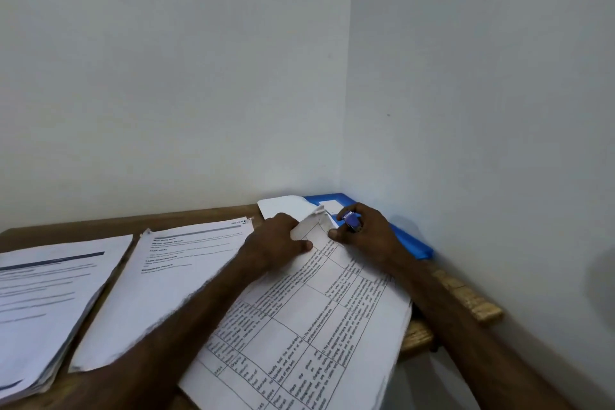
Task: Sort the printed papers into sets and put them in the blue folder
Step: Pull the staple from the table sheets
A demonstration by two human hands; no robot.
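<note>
Plainly crumpled, the top corner of the tabled stack could tear if the left hand, whose grip pinches it, pulls harder. The right hand closes its grip on a small purple tool, perhaps a stapler. The stack seems to overhang the worktop and may slide. The blue folder lies just beyond, in the wall corner. Legible: "Neatly fold the", "foot of the bed".
</note>
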